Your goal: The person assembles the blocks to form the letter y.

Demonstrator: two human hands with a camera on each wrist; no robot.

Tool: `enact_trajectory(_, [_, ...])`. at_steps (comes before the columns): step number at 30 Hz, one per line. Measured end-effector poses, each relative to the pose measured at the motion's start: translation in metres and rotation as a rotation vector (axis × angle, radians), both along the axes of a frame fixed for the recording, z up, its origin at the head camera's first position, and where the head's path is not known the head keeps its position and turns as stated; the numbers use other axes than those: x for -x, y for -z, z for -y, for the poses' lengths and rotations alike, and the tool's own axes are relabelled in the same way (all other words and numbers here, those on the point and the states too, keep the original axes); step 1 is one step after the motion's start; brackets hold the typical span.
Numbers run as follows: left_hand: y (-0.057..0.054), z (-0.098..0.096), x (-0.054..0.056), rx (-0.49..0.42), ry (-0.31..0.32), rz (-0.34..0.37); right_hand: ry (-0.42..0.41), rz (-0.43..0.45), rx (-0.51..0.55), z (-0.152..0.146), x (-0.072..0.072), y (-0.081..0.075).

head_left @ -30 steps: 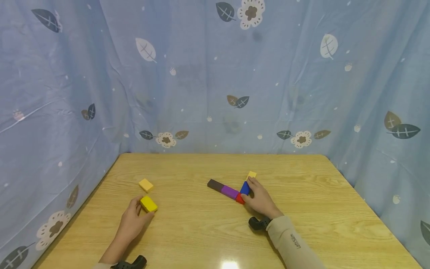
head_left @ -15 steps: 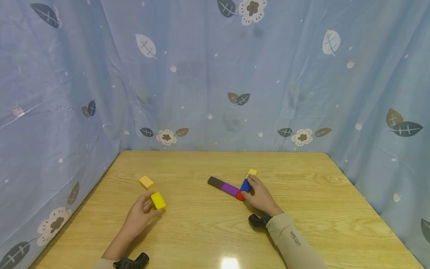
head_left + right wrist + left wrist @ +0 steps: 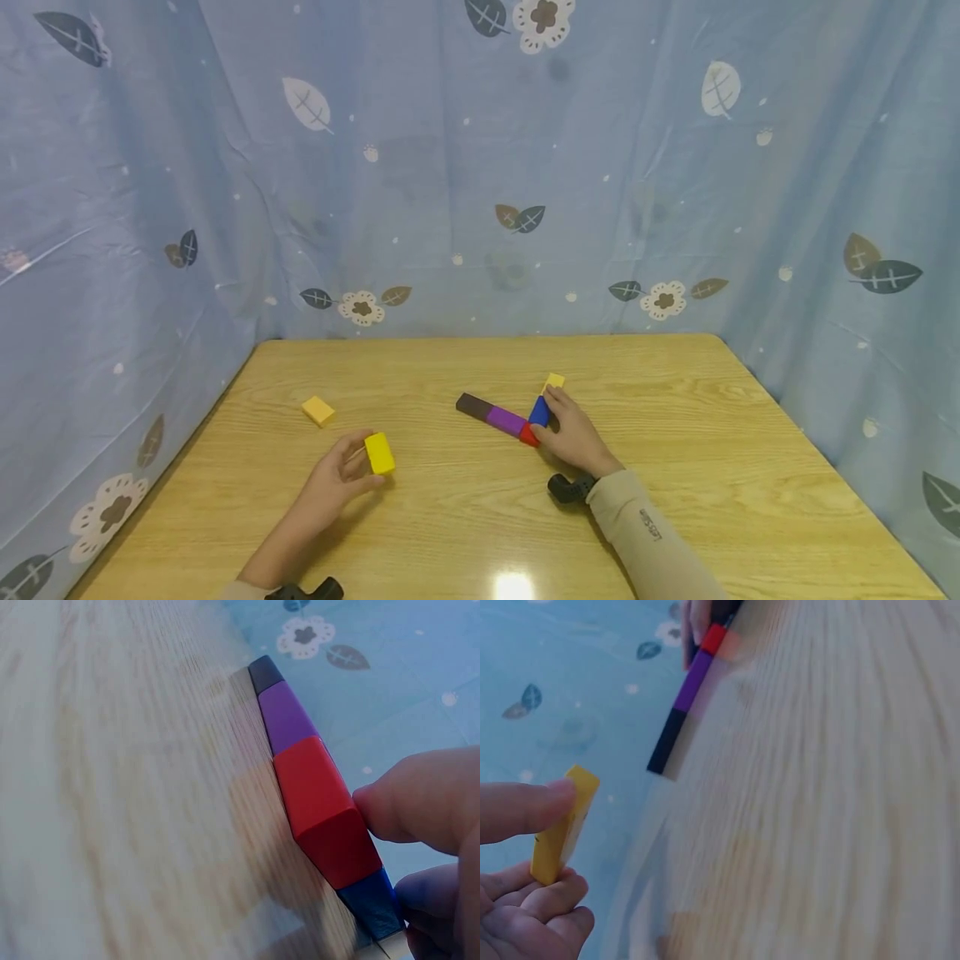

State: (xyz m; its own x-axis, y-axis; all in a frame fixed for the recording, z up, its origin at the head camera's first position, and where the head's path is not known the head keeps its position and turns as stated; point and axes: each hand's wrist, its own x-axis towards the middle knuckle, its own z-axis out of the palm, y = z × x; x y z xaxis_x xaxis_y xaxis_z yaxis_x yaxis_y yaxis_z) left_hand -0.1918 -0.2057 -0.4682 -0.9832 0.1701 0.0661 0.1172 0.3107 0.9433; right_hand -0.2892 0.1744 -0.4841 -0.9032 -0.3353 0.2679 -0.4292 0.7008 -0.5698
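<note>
Head: yellow blk [image 3: 381, 454] in L hand [image 3: 330, 487]; R hand [image 3: 575, 437] prob. touching blue [image 3: 538, 412].

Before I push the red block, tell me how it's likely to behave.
The red block will probably slide rather than roll, since its visible faces are flat. It looks stiff, judging by its crisp, straight edges. Pushed toward the purple block, it would likely shift that too, as the two appear to meet end to end.
</note>
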Motion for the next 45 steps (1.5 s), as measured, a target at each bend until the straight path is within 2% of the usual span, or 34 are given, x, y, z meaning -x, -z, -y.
enact_trajectory(9, [-0.006, -0.02, 0.007, -0.03, 0.024, 0.01, 0.003, -0.028, -0.006, -0.001, 0.004, 0.0])
enact_trajectory(12, [-0.009, -0.029, 0.011, -0.029, 0.078, 0.014, 0.003, -0.029, -0.007, 0.0, 0.003, 0.001])
enact_trajectory(17, [-0.014, -0.046, 0.017, -0.012, 0.206, -0.003, 0.007, -0.003, 0.009, 0.001, -0.002, 0.002])
enact_trajectory(23, [-0.017, -0.071, 0.024, -0.011, 0.301, 0.0, 0.012, -0.009, 0.019, 0.003, -0.004, 0.002])
enact_trajectory(35, [-0.017, -0.105, 0.036, -0.041, 0.39, 0.052, 0.011, -0.017, 0.016, 0.002, 0.0, 0.003])
enact_trajectory(45, [-0.009, -0.124, 0.043, -0.042, 0.443, 0.068, 0.021, 0.009, 0.005, 0.002, -0.001, 0.002])
